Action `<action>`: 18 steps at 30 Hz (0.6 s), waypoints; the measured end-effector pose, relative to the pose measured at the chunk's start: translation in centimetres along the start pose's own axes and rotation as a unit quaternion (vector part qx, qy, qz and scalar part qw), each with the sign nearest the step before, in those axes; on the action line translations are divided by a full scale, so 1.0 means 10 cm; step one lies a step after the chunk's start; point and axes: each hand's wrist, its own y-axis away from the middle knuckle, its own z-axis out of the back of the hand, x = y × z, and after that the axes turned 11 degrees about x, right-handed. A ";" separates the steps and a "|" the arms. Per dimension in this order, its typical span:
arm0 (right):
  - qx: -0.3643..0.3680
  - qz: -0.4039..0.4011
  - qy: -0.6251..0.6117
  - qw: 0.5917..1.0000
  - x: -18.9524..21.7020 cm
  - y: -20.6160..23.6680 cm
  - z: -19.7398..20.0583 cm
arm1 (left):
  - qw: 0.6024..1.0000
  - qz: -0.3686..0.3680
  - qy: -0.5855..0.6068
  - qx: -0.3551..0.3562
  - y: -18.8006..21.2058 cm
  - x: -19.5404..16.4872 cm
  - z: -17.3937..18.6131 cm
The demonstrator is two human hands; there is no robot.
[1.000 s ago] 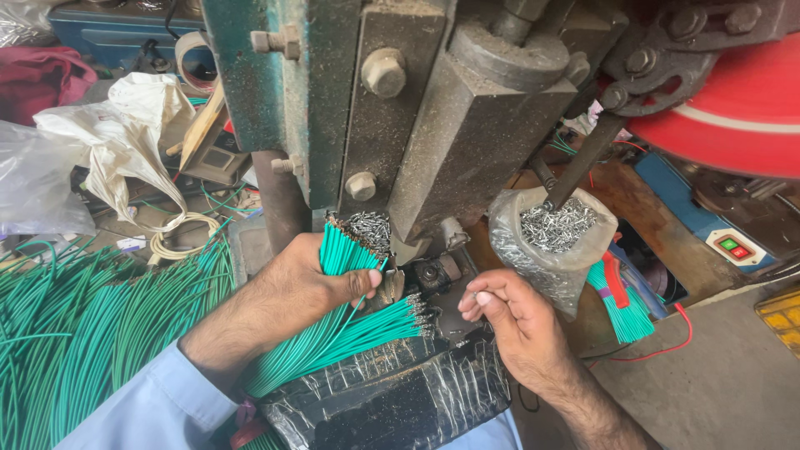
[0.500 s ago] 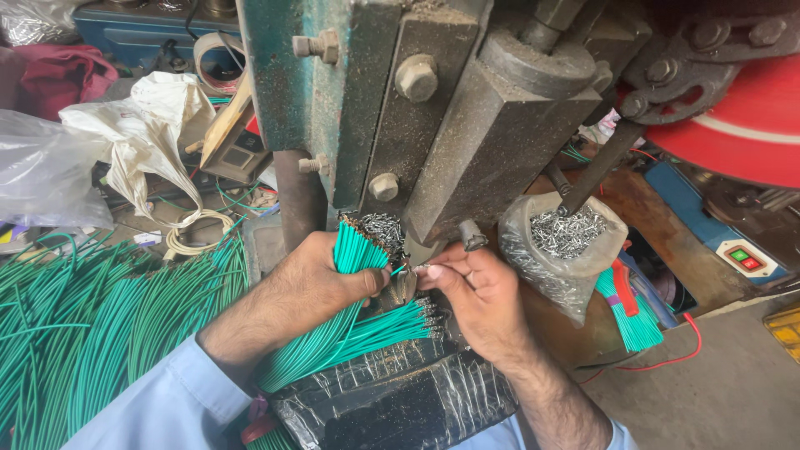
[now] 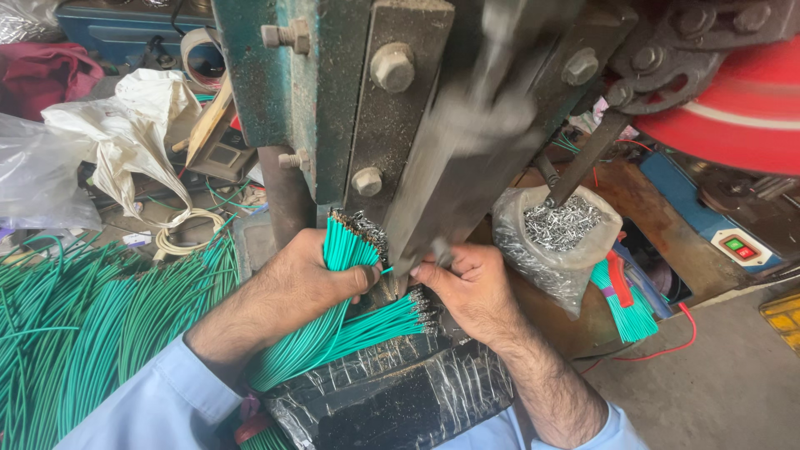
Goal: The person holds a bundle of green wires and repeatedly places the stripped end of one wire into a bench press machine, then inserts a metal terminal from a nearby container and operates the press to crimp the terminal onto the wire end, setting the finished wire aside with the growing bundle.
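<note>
Firmly gripped in the left hand (image 3: 304,283) is a bundle of green wires (image 3: 346,250), its ends pointing up toward the press; the fingers are wrapped tight around it. One single green wire (image 3: 385,270) sticks out sideways from this bundle toward the right hand (image 3: 467,287), which is closed in a pinch at the foot of the blurred press ram (image 3: 467,158). What exactly the right fingertips hold I cannot tell, because the ram hides them. Just below both hands lies a second bundle of wires with metal tips (image 3: 375,325), resting on a block wrapped in black plastic (image 3: 400,392). To the right, near the right hand, stands a clear bag of small metal terminals (image 3: 558,229). Far to the left, a big pile of loose green wires (image 3: 92,325) spreads out.
</note>
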 end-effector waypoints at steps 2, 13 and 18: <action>0.023 0.049 -0.045 0.998 0.04 0.04 0.01 | 1.000 0.020 0.021 -0.004 0.02 -0.02 -0.01; 0.060 -0.047 0.236 0.969 0.28 0.61 0.48 | 1.000 -0.011 0.022 0.018 0.02 -0.04 -0.02; 0.047 -0.021 0.264 0.963 0.25 0.65 0.51 | 0.995 -0.069 0.039 0.057 0.03 -0.04 -0.02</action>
